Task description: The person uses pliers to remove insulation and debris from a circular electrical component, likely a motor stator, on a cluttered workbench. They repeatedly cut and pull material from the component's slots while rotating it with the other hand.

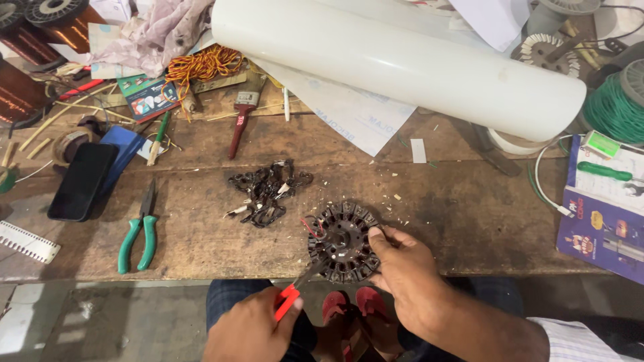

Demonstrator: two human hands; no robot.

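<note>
A round dark motor stator (343, 241) with slotted teeth lies at the near edge of the wooden workbench (456, 208). My right hand (406, 271) grips its right rim with thumb and fingers. My left hand (251, 328) holds a red-handled tool (290, 298) whose metal tip reaches into the stator's lower left side. Short red wire ends (310, 226) stick out at the stator's left. A heap of burnt, dark coil wire (265, 193) lies just behind and left of the stator.
Green-handled pliers (139, 234) and a black phone (82, 181) lie at the left. A large white roll (402, 60) spans the back. A paintbrush (240, 121), orange wire bundle (201, 66), copper wire spools (27, 40), green wire spool (614, 107) and printed boxes (600, 228) surround the work area.
</note>
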